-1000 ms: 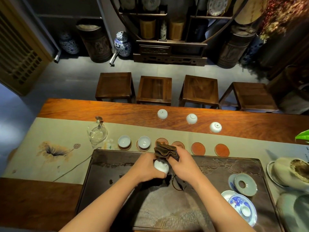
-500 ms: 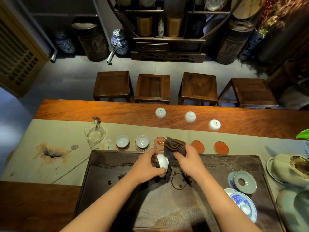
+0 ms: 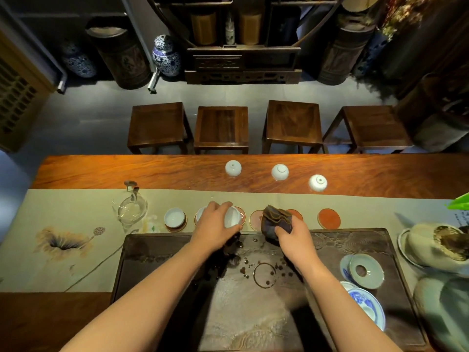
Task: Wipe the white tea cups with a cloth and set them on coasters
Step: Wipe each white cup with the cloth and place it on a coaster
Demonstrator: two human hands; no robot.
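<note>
My left hand (image 3: 215, 226) grips a white tea cup (image 3: 233, 216) just over the third coaster (image 3: 241, 215) in the row. My right hand (image 3: 294, 238) holds a folded brown cloth (image 3: 276, 221) above the far rim of the dark tea tray (image 3: 355, 237). One upright cup (image 3: 174, 217) stands on the leftmost coaster; a second cup (image 3: 200, 214) beside it is mostly hidden by my left hand. Three white cups (image 3: 233, 168) (image 3: 280, 172) (image 3: 317, 182) stand upside down on the bare wood further back. Empty coasters (image 3: 256, 218) (image 3: 329, 218) lie to the right; another is partly covered by the cloth.
A glass pitcher (image 3: 131, 209) stands left of the coasters on the beige runner (image 3: 63, 212). Celadon lid (image 3: 365, 270) and blue-and-white dishes (image 3: 365, 304) sit on the tray's right side, with pale ceramic vessels (image 3: 436, 247) beyond. Water drops mark the tray. Several stools stand behind the table.
My left hand carried the cup from over the tray forward to the third coaster. My right hand drew the cloth away from the cup to the right.
</note>
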